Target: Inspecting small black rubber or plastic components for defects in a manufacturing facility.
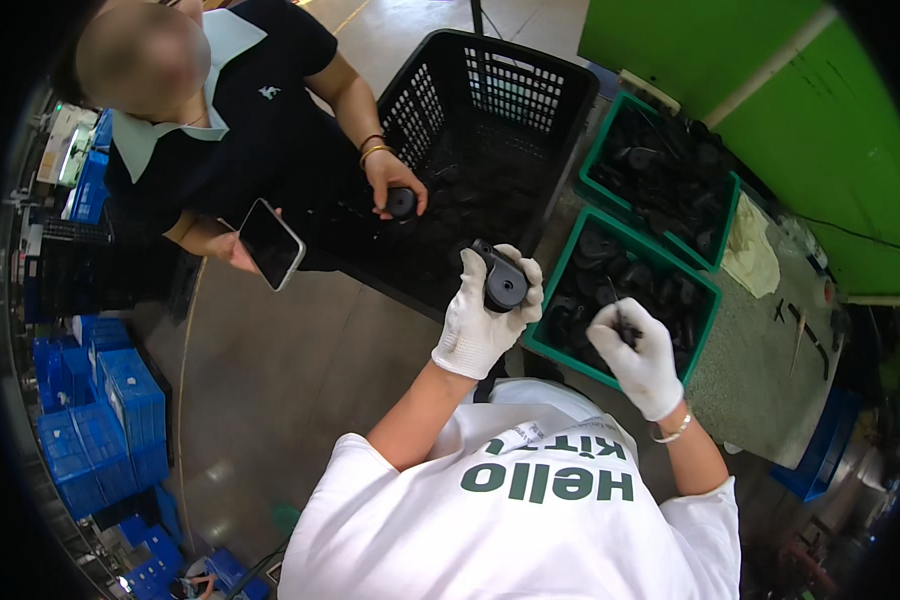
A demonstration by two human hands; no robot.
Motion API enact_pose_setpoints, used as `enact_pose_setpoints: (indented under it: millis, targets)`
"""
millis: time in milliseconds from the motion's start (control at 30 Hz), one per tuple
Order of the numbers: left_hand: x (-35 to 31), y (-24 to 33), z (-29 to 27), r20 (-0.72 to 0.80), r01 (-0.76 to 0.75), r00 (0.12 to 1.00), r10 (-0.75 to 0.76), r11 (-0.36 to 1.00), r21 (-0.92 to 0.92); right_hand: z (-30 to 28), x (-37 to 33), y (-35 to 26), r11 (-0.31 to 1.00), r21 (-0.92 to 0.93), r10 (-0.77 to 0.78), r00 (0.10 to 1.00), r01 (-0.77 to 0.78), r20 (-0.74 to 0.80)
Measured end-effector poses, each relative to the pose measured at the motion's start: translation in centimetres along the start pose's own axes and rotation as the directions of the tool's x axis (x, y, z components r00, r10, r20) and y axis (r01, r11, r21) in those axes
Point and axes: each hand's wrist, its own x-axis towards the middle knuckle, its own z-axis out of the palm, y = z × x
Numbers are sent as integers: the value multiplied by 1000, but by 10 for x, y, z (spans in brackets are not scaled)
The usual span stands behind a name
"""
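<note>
White shirt (530,540): nearest us, it spreads across the lower middle, with dark green lettering on it.
Left hand (485,320): gloved in white, our fingers curl partly closed round a black part, thumb on its left, fingertips on its right.
Black part (507,289): we have it raised just left of the near bin, its round face with a middle hole toward us, its narrow end pointing far and slightly left.
Right hand (638,362): gloved too, a bracelet (677,428) at the wrist; our fingertips pinch a small dark piece (626,328) whose kind we cannot tell.
Near green bin (555,351): we see it full of black parts, our right hand above its near side.
Far green bin (727,225): just beyond, also heaped with dark parts.
Black crate (515,85): large, with slotted walls, on the far side, left of both bins.
Co-worker (270,120): far left, holding a phone (272,245) and a round piece (402,203).
Table (760,390): at our right, a pale cloth (753,255) on it.
</note>
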Motion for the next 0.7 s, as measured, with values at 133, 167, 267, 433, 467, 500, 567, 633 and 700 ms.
enact_pose_setpoints:
  millis: [133, 167, 267, 433, 467, 500, 567, 633, 700]
  targets:
    - [-2, -11, 12, -105, 5, 994, 1, 998, 56, 24, 13, -11, 902, -251, -367, 930, 350, -25]
    - [-1, -16, 10, -83, -22, 996, 33, 991, 130, 29, 17, -5, 865, -300, -424, 906, 403, -7]
    - [-3, -29, 1, 43, -190, 968, 246, 614, 766, 30, 21, 3, 777, -460, -456, 888, 430, 60]
    - [-14, -24, 16, -43, -79, 992, 121, 837, 541, 22, 21, 12, 981, -81, -187, 973, 178, -136]
    - [-16, -23, 17, 11, -191, 971, 239, 749, 635, 19, 21, 9, 998, 56, 21, 996, -16, -91]
    - [-19, -21, 23, 65, -263, 952, 298, 694, 671, 17, 21, 8, 975, 197, 113, 993, -104, -36]
    - [-26, -14, 26, 144, -282, 954, 262, 628, 726, 15, 18, -1, 932, 314, 184, 983, -182, 24]
    - [-29, -10, 31, 168, -245, 969, 181, 605, 758, 13, 16, -6, 869, 421, 244, 965, -259, 90]
    - [-27, -8, 31, 156, -199, 980, 125, 649, 734, 12, 15, -9, 804, 539, 213, 968, -252, 134]
